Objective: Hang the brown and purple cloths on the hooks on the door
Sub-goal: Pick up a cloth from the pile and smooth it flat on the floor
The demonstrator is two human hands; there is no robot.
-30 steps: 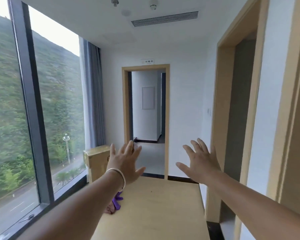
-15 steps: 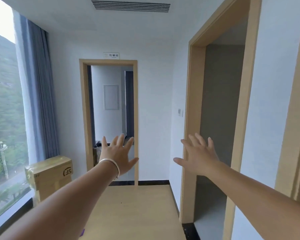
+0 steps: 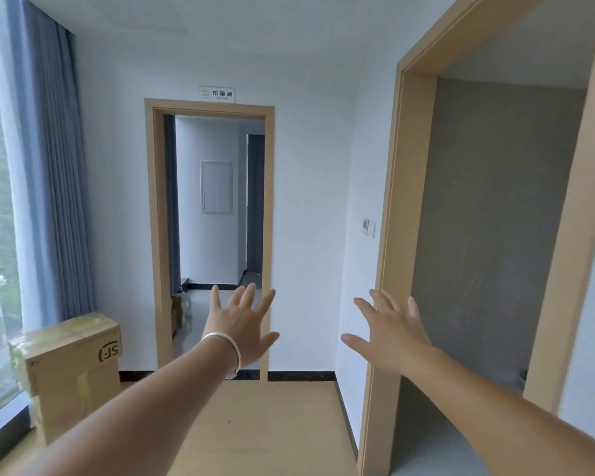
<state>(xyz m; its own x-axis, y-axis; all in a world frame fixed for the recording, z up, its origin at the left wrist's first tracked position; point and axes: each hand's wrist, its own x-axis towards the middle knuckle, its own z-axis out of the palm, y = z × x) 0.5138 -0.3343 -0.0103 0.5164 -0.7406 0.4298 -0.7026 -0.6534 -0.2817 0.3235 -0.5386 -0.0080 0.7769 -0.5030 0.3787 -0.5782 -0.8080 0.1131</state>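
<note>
Over wooden table point(image 3: 272, 438), both hands empty, spread

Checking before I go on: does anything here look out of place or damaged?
Nothing looks damaged or spilled. One oddity: the left hand and right hand are spread and hold nothing, and no cloths or hooks are in view. The cardboard box stands upright.

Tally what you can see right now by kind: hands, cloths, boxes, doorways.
Bare open hands: 2, left and right
Brown or purple cloths: 0 in view
Taped tan cardboard boxes: 1
Light wood-framed doorways: 2, far and near right
Total: 5
</note>
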